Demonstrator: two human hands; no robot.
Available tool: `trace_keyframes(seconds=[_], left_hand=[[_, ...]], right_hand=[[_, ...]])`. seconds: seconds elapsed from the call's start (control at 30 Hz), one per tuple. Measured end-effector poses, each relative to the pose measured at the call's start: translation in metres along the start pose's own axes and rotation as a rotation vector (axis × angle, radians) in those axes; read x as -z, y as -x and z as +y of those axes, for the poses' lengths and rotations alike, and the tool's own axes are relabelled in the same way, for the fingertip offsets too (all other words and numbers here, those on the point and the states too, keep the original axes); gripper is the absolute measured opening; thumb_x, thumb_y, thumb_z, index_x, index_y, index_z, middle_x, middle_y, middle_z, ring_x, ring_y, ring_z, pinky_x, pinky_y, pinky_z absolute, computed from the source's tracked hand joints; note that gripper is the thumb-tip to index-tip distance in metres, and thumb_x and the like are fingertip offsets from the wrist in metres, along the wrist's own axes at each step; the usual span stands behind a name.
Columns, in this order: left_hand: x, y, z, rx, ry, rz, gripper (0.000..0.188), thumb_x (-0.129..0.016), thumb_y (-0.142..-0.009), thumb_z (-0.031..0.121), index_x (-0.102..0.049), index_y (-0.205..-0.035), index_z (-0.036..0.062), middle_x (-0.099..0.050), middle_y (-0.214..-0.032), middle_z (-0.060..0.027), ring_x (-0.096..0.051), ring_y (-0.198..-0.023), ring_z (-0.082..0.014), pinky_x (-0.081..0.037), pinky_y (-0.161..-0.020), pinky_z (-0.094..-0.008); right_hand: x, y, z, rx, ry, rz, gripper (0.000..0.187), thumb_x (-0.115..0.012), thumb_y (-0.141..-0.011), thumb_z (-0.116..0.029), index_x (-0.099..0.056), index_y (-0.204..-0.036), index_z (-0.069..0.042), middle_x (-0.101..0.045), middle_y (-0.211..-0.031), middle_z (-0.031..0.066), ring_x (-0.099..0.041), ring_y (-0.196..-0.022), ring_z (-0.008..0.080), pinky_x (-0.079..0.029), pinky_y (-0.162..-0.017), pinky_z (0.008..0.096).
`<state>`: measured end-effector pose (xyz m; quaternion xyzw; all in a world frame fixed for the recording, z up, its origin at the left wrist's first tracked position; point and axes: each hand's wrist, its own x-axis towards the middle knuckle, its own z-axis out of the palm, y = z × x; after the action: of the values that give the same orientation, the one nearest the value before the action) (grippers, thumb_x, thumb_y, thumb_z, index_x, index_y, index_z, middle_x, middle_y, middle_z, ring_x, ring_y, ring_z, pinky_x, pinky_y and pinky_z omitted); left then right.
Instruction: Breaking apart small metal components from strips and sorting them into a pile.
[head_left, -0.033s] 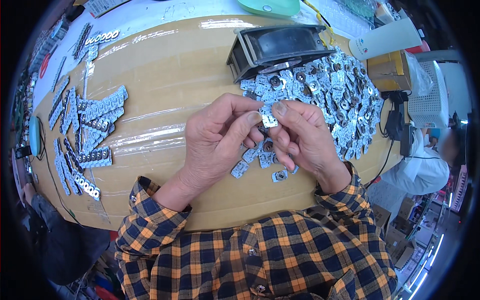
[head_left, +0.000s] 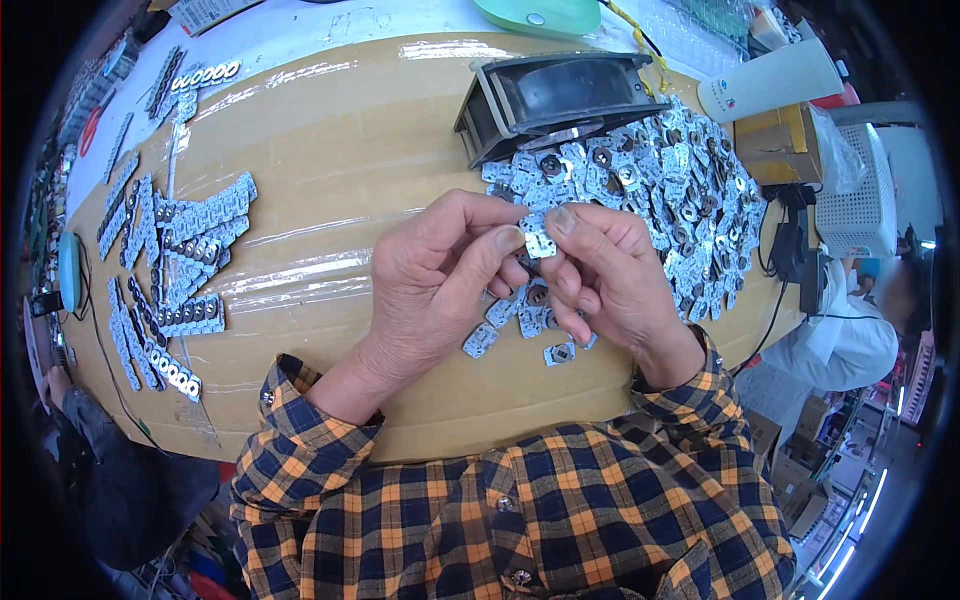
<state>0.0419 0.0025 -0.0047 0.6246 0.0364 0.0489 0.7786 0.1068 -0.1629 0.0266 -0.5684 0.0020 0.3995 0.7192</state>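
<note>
Between the fingertips of both hands is a small silvery metal plate (head_left: 539,243), held upright over the near edge of a heap. My left hand (head_left: 445,275) pinches its left side with thumb and forefinger. The right side is gripped by my right hand (head_left: 615,275), its thumb on top and the other fingers curled below. Under and beyond the hands spreads a large heap of similar small metal pieces (head_left: 690,190), many with dark round centres. A few loose pieces (head_left: 481,339) lie just in front of the heap, partly hidden by my fingers.
Behind the heap stands a black square fan (head_left: 570,95). Rows of stacked metal pieces (head_left: 205,215) lie on the cardboard-covered table (head_left: 310,150) at the left. A pale cup (head_left: 770,80), a cardboard box (head_left: 775,145) and a white basket (head_left: 858,200) are at right, near a person in white (head_left: 840,340).
</note>
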Motion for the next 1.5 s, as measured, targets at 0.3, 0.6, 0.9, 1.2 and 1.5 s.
trace_keyframes(seconds=[0.3, 0.6, 0.9, 1.2, 1.5], left_hand=[[0.006, 0.001, 0.009, 0.078, 0.184, -0.043, 0.023, -0.062, -0.09, 0.004, -0.06, -0.111, -0.0054, -0.068, -0.092, -0.0102, -0.065, -0.075, -0.0103, -0.052, -0.062, -0.0204], [0.018, 0.003, 0.004, 0.125, 0.317, -0.079, 0.026, -0.065, -0.087, 0.001, -0.058, -0.111, -0.0065, -0.068, -0.096, -0.0126, -0.067, -0.081, -0.0137, -0.054, -0.065, -0.0223], [0.019, 0.005, 0.005, 0.136, 0.374, -0.111, 0.036, -0.069, -0.081, -0.007, -0.054, -0.114, -0.008, -0.066, -0.102, -0.0145, -0.066, -0.091, -0.0148, -0.056, -0.08, -0.026], [0.02, 0.005, 0.003, 0.13, 0.382, -0.146, 0.035, -0.067, -0.083, -0.006, -0.053, -0.115, -0.0085, -0.066, -0.101, -0.0155, -0.067, -0.088, -0.015, -0.057, -0.071, -0.0242], [0.019, 0.003, 0.001, 0.224, 0.373, -0.121, 0.033, -0.064, -0.087, -0.002, -0.054, -0.118, -0.0073, -0.066, -0.102, -0.0157, -0.068, -0.083, -0.015, -0.057, -0.063, -0.0222]], right_hand=[[0.015, -0.017, -0.005, 1.281, 1.271, -0.003, 0.009, -0.069, -0.079, 0.0, -0.061, -0.083, 0.004, -0.057, -0.067, 0.0097, -0.054, -0.052, 0.0171, -0.038, -0.042, 0.0293], [0.014, -0.012, 0.002, 1.454, 1.563, -0.065, 0.048, -0.07, -0.061, -0.001, -0.062, -0.106, 0.012, -0.061, -0.089, 0.0158, -0.058, -0.064, 0.0215, -0.046, -0.048, 0.0288], [0.019, -0.011, 0.003, 1.445, 1.545, -0.064, 0.045, -0.072, -0.064, 0.001, -0.062, -0.107, 0.011, -0.06, -0.089, 0.016, -0.059, -0.066, 0.0226, -0.048, -0.049, 0.0303], [0.019, -0.01, 0.001, 1.406, 1.55, -0.088, 0.045, -0.071, -0.066, 0.0, -0.062, -0.108, 0.011, -0.059, -0.09, 0.0158, -0.059, -0.067, 0.023, -0.048, -0.05, 0.0306], [0.022, -0.01, 0.001, 1.351, 1.548, -0.102, 0.044, -0.07, -0.068, -0.003, -0.062, -0.109, 0.01, -0.061, -0.092, 0.0172, -0.059, -0.067, 0.0235, -0.049, -0.051, 0.0314]])
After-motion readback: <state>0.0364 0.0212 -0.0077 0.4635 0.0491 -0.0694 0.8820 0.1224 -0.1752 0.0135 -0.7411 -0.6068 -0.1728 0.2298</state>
